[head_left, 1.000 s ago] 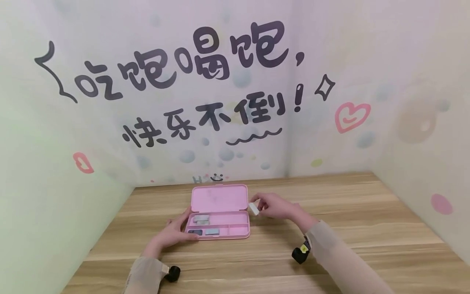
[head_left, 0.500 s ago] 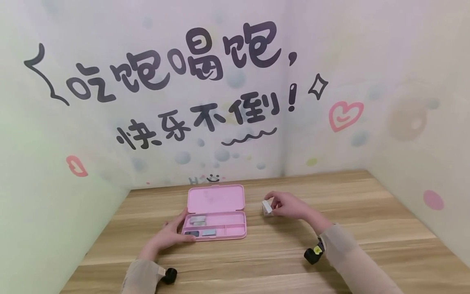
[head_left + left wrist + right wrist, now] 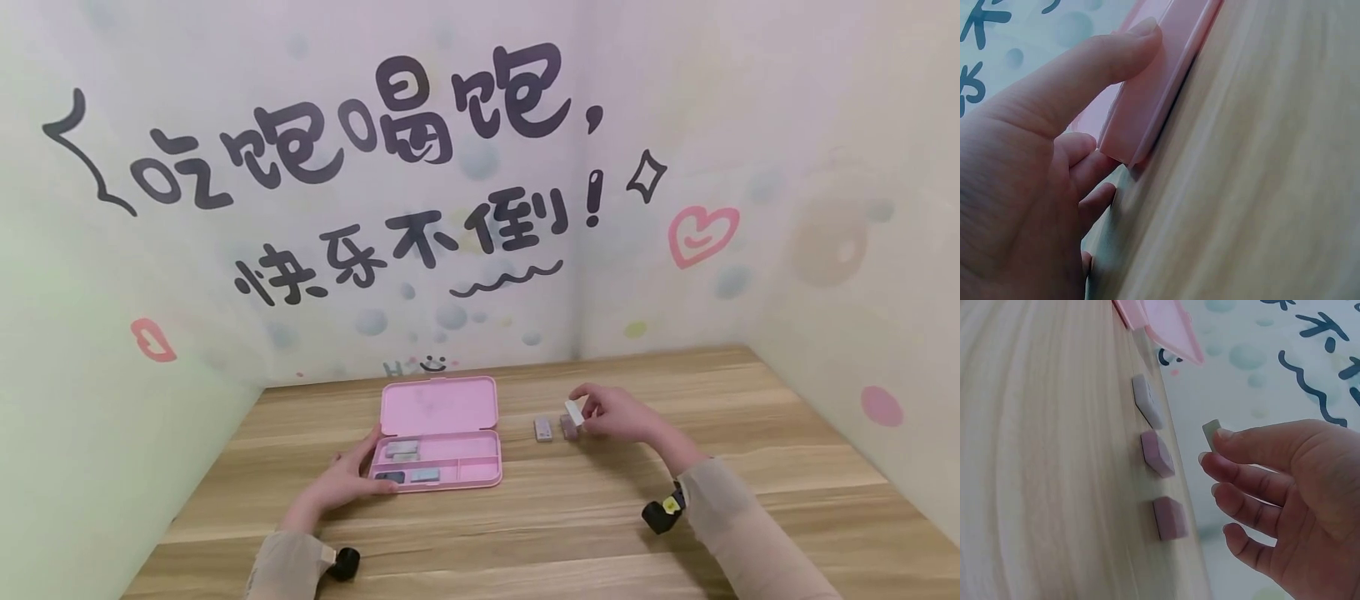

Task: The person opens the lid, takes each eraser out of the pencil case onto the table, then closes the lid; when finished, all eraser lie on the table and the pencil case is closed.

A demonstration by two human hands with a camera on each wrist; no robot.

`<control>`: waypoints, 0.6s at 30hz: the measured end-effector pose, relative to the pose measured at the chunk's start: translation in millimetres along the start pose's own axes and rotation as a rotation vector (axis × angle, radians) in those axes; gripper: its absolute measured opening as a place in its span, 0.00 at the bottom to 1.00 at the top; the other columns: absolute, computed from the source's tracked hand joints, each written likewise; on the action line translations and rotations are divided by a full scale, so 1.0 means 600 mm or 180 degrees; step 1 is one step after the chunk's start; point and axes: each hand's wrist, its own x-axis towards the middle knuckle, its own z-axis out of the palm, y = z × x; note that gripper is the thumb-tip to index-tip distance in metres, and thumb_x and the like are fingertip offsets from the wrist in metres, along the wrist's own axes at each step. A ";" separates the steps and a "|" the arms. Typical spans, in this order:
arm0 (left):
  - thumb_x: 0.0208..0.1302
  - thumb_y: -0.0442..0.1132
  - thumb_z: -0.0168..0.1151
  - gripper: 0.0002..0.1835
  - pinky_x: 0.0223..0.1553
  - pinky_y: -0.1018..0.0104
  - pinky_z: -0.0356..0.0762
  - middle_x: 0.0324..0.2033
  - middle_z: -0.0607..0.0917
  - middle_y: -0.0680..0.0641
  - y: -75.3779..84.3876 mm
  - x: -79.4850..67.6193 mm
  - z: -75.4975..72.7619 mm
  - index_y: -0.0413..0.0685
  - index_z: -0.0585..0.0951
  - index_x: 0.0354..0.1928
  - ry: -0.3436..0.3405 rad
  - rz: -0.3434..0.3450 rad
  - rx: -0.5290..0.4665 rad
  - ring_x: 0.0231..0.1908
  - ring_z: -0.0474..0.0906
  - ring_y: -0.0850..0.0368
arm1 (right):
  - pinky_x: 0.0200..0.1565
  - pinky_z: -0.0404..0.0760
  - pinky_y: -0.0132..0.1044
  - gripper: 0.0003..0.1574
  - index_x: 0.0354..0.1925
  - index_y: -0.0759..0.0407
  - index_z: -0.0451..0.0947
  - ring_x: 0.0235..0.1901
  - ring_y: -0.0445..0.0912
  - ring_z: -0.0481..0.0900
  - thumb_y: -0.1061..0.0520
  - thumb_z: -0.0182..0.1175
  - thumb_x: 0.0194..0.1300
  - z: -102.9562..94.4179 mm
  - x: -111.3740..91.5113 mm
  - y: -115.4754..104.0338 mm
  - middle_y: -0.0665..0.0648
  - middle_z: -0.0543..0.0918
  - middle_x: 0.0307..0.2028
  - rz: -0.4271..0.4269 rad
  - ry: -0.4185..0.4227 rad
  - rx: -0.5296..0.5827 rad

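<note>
pale small block (image 3: 574, 413), pinched in the right hand (image 3: 618, 414); open pink case (image 3: 480, 472), held at its left end by the left hand (image 3: 339, 480).

right grip: closed on the block between thumb and fingertip, clear of the tabletop (image 3: 510, 550), right of the case. near it, three blocks in a row on the tabletop: printed whitish block (image 3: 1147, 402), nearest the case; middle mauve block (image 3: 1158, 454); end mauve block (image 3: 1170, 519), farthest from the case. left grip: curled about the case end, thumb against the front wall. case: lid (image 3: 440, 406) raised and tilted back; two pale blocks (image 3: 402, 448) in the long rear compartment; dark block (image 3: 389, 477) and pale bluish block (image 3: 425, 475) side by side in front. behind: pale wall (image 3: 480, 333), black lettering.
</note>
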 end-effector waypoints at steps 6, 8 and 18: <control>0.51 0.57 0.72 0.60 0.64 0.32 0.23 0.74 0.48 0.37 0.002 0.000 -0.001 0.46 0.45 0.77 -0.0007 0.0002 -0.0022 0.71 0.46 0.32 | 0.34 0.78 0.39 0.31 0.56 0.67 0.71 0.29 0.44 0.78 0.64 0.66 0.53 -0.013 -0.013 0.022 0.53 0.80 0.31 0.0115 0.0166 0.0047; 0.52 0.56 0.72 0.60 0.64 0.31 0.24 0.74 0.48 0.36 0.003 0.000 -0.001 0.45 0.45 0.77 -0.0006 0.0010 -0.0028 0.71 0.45 0.32 | 0.34 0.78 0.39 0.30 0.56 0.68 0.71 0.29 0.45 0.78 0.64 0.66 0.54 -0.017 -0.016 0.030 0.54 0.80 0.31 0.0138 0.0215 0.0067; 0.52 0.56 0.72 0.59 0.63 0.30 0.24 0.74 0.50 0.36 0.006 0.000 0.000 0.44 0.45 0.77 -0.0017 0.0029 0.0004 0.71 0.46 0.31 | 0.33 0.78 0.40 0.30 0.56 0.71 0.71 0.31 0.46 0.78 0.65 0.65 0.55 -0.034 -0.038 0.058 0.55 0.80 0.32 0.0216 0.0351 0.0072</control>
